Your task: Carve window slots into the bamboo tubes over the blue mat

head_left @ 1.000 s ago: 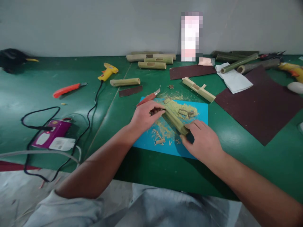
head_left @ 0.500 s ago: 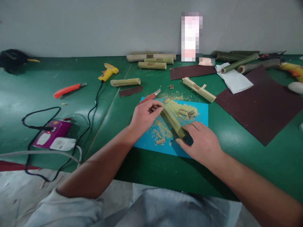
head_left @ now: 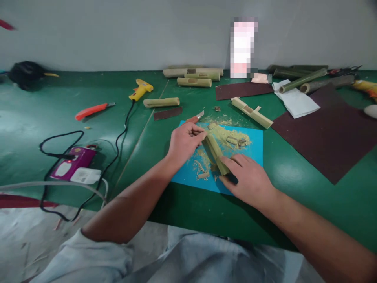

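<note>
Left hand [head_left: 185,142] pinches bamboo piece [head_left: 214,151] at far end, right hand [head_left: 250,177] holds near end — blue sheet [head_left: 257,142] below both, knife [head_left: 193,119] just beyond left grip.

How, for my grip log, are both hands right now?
Left hand: closed on the bamboo piece, far end.
Right hand: holding its near end.

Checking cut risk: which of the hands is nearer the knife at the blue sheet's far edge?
Left. The left hand is just this side of the knife; the right hand is farther, on the near end of the bamboo piece.
</note>
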`<state>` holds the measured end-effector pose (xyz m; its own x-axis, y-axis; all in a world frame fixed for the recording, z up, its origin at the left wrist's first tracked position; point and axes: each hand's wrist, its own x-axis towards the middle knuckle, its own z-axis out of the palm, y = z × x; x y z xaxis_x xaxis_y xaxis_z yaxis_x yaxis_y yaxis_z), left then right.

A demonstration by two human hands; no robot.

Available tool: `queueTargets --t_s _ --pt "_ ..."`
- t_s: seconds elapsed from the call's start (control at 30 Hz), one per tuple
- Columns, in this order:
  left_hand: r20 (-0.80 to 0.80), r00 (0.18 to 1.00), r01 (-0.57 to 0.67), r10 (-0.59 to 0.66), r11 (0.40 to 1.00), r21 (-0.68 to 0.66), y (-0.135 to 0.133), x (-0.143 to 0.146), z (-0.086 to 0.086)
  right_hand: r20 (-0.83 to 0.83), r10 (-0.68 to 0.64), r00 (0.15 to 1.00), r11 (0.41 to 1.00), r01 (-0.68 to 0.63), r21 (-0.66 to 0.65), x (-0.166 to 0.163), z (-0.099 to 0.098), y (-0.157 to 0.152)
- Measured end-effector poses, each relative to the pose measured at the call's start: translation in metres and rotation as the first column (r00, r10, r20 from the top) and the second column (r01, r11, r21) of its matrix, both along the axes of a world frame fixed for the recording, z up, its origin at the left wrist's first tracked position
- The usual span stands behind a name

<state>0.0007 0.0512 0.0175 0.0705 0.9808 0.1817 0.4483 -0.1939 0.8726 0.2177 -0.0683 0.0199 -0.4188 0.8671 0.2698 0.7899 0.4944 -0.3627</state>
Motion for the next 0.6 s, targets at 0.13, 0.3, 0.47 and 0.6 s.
queueTargets --t_s 0.13,0.3,0.47,0.6 --pt "-0.002 1.0 0.015 -0.015 1.0 0.0 0.002 -0.002 -0.002 -0.006 0.006 1.0 1.0 -0.006 0.017 -0.001 -0.002 0.0" --pt "-0.028 0.998 0.064 -0.064 0.998 -0.011 0.003 -0.004 -0.005 0.008 0.001 1.0 1.0 -0.002 0.031 -0.006 -0.002 -0.001" --pt "-0.017 0.995 0.099 -0.098 0.995 0.024 0.002 0.002 -0.003 -0.004 0.019 1.0 1.0 -0.019 0.009 -0.008 0.003 0.001" --pt "-0.003 0.994 0.112 -0.112 0.994 0.019 0.002 0.008 -0.001 -0.066 0.047 0.997 0.999 -0.046 0.002 -0.006 0.004 0.002"
